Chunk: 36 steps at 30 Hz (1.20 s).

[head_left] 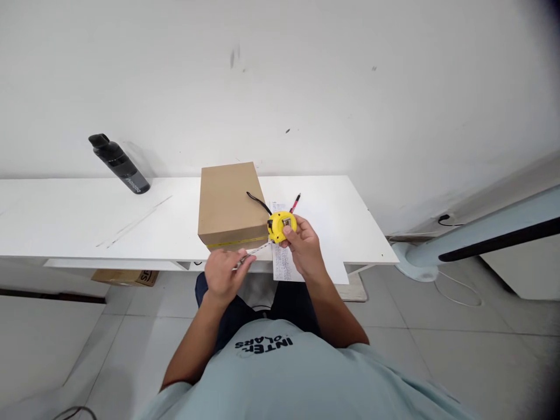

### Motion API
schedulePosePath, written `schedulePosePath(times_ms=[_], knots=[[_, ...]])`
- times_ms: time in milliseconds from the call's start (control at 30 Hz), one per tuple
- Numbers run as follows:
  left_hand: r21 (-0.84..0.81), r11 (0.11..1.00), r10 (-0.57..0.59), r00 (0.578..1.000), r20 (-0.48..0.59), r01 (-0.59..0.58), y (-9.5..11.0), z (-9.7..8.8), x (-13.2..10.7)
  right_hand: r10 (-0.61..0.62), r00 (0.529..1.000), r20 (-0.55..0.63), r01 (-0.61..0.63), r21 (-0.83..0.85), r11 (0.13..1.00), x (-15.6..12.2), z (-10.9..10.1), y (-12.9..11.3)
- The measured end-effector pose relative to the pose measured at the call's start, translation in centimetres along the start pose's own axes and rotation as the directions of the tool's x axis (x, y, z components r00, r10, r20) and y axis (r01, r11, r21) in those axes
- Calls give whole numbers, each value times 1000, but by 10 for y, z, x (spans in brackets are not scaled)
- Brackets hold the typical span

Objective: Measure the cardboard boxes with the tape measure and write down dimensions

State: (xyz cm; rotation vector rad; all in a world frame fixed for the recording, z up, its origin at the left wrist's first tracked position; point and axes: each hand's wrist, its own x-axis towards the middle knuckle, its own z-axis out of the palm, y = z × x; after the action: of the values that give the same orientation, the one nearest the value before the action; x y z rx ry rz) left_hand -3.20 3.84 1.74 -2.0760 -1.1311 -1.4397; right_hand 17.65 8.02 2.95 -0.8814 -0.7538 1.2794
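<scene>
My right hand is closed around a yellow tape measure, thumb on its front face. A black wrist strap trails from its case over the box. Pinched in my left hand is the pulled-out end of the tape blade, a short length of which spans between my hands. Just beyond them a closed brown cardboard box sits on the white table. Under my right hand lies an open sheet with handwriting, and a red and black pen rests on the paper.
A black bottle stands at the table's left part, near the wall. Another cardboard box is on the floor below. At the right, a pale blue stand with a round base rises beside the table, with a cable on the floor.
</scene>
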Motion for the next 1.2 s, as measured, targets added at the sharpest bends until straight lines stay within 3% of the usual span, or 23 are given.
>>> schedulePosePath(times_ms=[100, 267, 433, 533, 600, 667, 800, 900, 967, 1033, 1200], knots=[[-40, 997, 76, 993, 89, -72, 10, 13, 3, 87, 993, 86, -86, -8, 996, -15, 1, 4], [-95, 984, 153, 988, 37, -149, 13, 34, 1, 98, 976, 192, -86, -70, 994, -25, -9, 10], [-137, 973, 206, 966, 158, -185, 13, 49, 12, 21, 1000, 16, -18, -174, 985, -28, -25, -1], [-141, 964, 262, 886, 383, -224, 12, 52, 34, -84, 989, -124, 44, -296, 954, -31, -34, -7], [-65, 982, 183, 832, 524, -176, 14, 54, 52, -176, 965, -194, 98, -357, 929, -34, -39, -7], [66, 995, 20, 813, 581, -72, 17, 60, 69, -255, 931, -260, 141, -387, 911, -37, -43, -3], [322, 936, -305, 787, 536, 144, 18, 83, 93, -307, 860, -408, 152, -370, 916, -39, -50, 9], [410, 893, -401, 742, 537, 186, 12, 92, 97, -288, 855, -431, 137, -349, 927, -39, -54, 14], [424, 884, -421, 727, 542, 195, 6, 84, 93, -278, 866, -415, 135, -342, 930, -38, -58, 15], [410, 894, -402, 723, 562, 178, -1, 63, 86, -271, 871, -409, 139, -323, 936, -39, -62, 15], [183, 983, -141, 745, 652, 25, -22, -23, 53, -250, 859, -448, 175, -203, 964, -36, -72, 12]])
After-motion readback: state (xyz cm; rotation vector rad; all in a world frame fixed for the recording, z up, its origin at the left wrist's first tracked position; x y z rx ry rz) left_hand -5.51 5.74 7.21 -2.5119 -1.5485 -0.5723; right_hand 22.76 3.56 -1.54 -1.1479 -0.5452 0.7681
